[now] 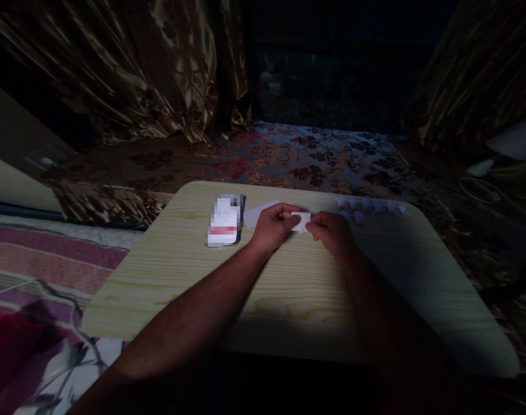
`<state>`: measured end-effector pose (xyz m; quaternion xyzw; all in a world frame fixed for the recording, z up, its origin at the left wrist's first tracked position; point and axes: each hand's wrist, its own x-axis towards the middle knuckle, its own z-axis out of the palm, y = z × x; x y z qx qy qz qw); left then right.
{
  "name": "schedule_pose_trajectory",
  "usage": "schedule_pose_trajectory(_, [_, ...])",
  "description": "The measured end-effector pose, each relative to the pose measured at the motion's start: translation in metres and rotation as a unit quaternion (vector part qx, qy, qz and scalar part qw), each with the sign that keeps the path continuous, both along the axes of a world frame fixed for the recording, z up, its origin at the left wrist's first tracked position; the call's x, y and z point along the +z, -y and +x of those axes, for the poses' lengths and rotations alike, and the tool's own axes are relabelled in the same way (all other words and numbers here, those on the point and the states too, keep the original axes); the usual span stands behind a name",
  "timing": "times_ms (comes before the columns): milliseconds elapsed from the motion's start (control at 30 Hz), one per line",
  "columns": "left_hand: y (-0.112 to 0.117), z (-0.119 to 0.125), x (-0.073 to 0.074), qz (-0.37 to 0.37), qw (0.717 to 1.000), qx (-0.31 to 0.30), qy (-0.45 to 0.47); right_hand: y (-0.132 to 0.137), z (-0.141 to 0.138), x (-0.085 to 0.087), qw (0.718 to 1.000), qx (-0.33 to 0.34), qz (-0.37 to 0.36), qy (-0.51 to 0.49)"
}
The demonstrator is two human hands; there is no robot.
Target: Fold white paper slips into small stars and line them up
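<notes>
Grips a small white paper piece (302, 219) with both hands, over the far half of a pale, wood-grained bench (288, 282) in a dimly lit room. Clasps the left side of that piece in the closed fingers of the left hand (273, 226), with thumb pressed on its face. Pinches the right edge in the closed fingers of the right hand (332, 231), with thumb near the lower corner. Cannot tell from this angle whether the piece touches the bench below.

Has a larger pale sheet (258, 215) lying flat beside the left hand, partly hidden by it. Has, farther left and just beside that sheet, a pixelated white object (223, 219) with a red band and a dark upper corner.

Has small, pale folded pieces (366, 206) grouped beyond the right hand, near the far right corner: mostly in a row, with two set nearer.

Faces a ledge covered in floral cloth (314, 155), just past the bench, with a shiny gold-brown curtain (189, 69) hanging at left. Sits close to striped bedding (50, 242) on the left side, with a pale cable (75, 311) draped across it.
</notes>
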<state>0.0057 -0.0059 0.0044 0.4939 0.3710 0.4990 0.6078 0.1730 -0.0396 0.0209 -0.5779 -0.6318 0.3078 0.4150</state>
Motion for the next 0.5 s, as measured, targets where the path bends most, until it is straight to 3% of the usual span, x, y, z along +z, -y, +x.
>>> schedule_pose_trajectory(367, [0.0013,-0.0004,0.0023,0.021,1.000,0.008,-0.002,0.0007,-0.0010,0.0021,1.000,0.001,-0.004,-0.011])
schedule_pose_trajectory(500, [0.0004,0.0000,0.0006,0.017,1.000,0.011,-0.011,-0.0017,-0.0013,-0.0017,0.998,-0.006,-0.017,-0.061])
